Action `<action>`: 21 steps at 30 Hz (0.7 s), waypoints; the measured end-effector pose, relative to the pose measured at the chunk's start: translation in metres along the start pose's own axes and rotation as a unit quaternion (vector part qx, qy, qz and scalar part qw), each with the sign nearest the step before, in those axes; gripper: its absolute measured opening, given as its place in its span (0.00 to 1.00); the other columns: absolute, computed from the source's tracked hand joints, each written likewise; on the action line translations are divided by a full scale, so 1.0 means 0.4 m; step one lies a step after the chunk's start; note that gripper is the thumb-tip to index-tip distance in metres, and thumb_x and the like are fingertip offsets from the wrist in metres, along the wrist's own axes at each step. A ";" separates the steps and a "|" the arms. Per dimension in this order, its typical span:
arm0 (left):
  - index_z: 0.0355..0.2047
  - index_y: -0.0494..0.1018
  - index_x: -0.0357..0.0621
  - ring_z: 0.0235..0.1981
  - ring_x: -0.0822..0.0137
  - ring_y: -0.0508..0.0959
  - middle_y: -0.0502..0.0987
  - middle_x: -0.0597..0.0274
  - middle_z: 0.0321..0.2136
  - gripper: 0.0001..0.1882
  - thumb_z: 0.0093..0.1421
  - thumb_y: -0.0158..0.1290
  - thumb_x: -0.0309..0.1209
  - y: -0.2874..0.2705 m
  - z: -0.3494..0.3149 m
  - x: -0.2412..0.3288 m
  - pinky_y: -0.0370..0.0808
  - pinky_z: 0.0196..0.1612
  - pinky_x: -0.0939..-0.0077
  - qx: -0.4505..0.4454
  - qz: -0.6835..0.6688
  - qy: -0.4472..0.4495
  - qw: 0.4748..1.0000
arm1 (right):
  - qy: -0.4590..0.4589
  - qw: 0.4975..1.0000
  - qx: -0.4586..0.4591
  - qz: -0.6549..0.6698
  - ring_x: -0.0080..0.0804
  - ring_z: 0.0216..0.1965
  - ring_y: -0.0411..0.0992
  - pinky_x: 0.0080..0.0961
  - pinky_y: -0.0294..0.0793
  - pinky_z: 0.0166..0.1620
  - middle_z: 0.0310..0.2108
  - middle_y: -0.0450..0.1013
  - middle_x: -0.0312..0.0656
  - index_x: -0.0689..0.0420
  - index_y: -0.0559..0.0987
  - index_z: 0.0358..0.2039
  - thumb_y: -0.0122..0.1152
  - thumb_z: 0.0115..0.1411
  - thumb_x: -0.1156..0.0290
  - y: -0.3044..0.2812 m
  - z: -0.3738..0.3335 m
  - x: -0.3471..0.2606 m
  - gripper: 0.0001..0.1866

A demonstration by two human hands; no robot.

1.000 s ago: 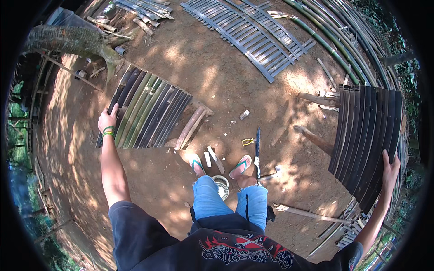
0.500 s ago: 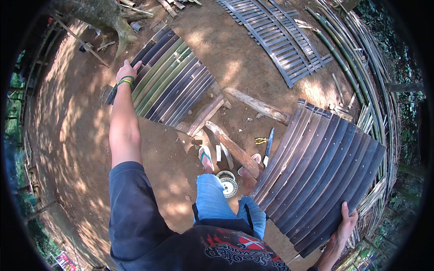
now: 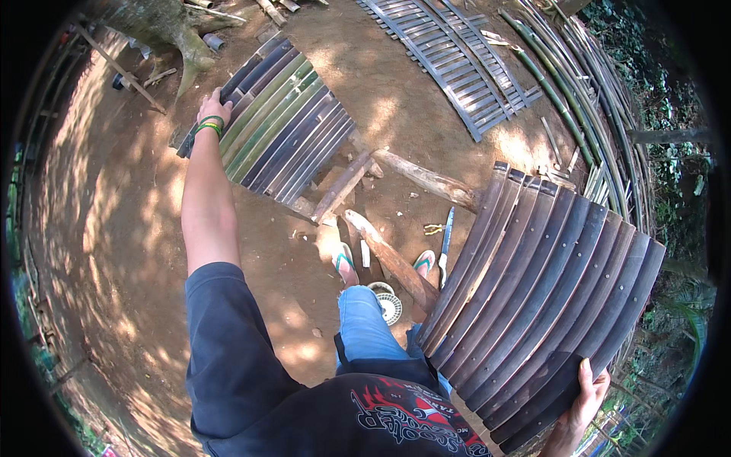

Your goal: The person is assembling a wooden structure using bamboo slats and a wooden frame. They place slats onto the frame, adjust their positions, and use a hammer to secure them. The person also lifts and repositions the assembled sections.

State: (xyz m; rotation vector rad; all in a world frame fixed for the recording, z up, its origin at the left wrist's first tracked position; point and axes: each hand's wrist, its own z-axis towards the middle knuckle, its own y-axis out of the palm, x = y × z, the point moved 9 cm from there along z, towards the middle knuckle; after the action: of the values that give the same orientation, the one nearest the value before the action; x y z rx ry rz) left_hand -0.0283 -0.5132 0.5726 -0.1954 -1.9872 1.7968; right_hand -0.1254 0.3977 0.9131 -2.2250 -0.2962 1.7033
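At the upper left, my left hand (image 3: 213,110), with green and yellow bands at the wrist, grips the outer edge of a bamboo slat panel (image 3: 278,129) of dark and green strips. That arm is stretched out far ahead. My right hand (image 3: 588,392) holds the lower right edge of a second, darker bamboo slat panel (image 3: 541,289), thumb on top and the other fingers mostly hidden beneath. Small nail heads dot its strips. Wooden poles (image 3: 430,177) lie between the two panels, their right ends reaching to or under the darker one.
Near my sandalled feet lie a long blade (image 3: 448,240), yellow-handled pliers (image 3: 433,228) and a white spool (image 3: 389,308). Slatted frames (image 3: 449,65) rest on the dirt ahead. Long bamboo poles (image 3: 567,99) are piled at the right. A tree trunk (image 3: 164,34) stands at the far left.
The darker panel has risen on its right side with my right hand and looks larger. My left hand stays on the other panel. The whole view has shifted slightly.
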 end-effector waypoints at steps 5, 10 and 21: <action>0.69 0.57 0.62 0.63 0.48 0.67 0.64 0.46 0.64 0.39 0.59 0.57 0.51 0.009 0.018 -0.041 0.64 0.65 0.55 -0.004 0.014 0.014 1.000 | -0.008 0.999 0.047 0.012 0.28 0.35 0.75 0.26 0.78 0.42 0.36 0.75 0.42 0.62 0.72 0.46 0.66 0.60 0.71 0.018 -0.034 0.019 0.16; 0.69 0.57 0.60 0.62 0.47 0.68 0.67 0.46 0.61 0.41 0.58 0.58 0.53 0.018 0.000 -0.014 0.64 0.65 0.57 -0.002 0.004 0.023 1.000 | 0.013 1.000 -0.020 0.014 0.28 0.32 0.77 0.25 0.79 0.38 0.34 0.78 0.44 0.64 0.76 0.42 0.65 0.61 0.73 0.094 0.009 0.008 0.12; 0.67 0.60 0.60 0.60 0.48 0.70 0.70 0.48 0.59 0.44 0.54 0.58 0.60 0.004 -0.020 -0.003 0.65 0.63 0.55 0.033 -0.006 0.051 0.998 | 0.058 0.993 -0.100 0.027 0.30 0.30 0.80 0.25 0.82 0.36 0.34 0.81 0.46 0.65 0.78 0.45 0.62 0.62 0.67 0.203 0.347 0.051 0.15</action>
State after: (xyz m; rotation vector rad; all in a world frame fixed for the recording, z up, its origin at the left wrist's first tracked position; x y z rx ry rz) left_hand -0.0243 -0.5060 0.5712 -0.2488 -1.8528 1.8055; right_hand -0.2560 0.3472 0.8316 -2.4865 -0.3960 1.6259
